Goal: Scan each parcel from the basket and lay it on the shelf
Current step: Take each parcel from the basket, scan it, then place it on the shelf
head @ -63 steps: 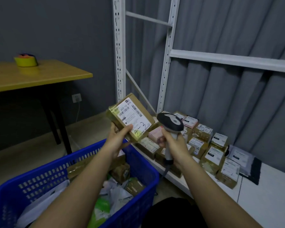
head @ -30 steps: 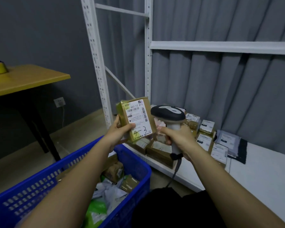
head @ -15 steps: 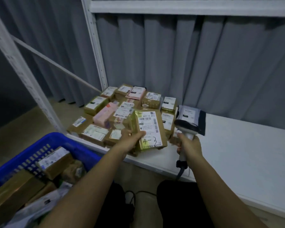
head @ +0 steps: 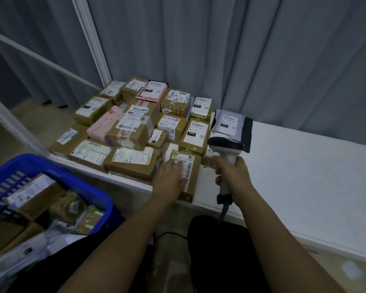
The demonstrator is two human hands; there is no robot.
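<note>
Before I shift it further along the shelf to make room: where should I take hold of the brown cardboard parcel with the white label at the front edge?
Grip the brown cardboard parcel by its two long sides, coming from above. It lies flat on the white shelf, label up. Its right side is bare, the left hand rests on top, and another box sits close on its left, so lift slightly first.

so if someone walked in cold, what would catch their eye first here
Probably the crowd of labelled parcels packed at the left end of the white shelf. At its front edge the left hand lies on a brown parcel, while the right hand grips a scanner beside it. Lower left, the blue basket holds more parcels.
</note>
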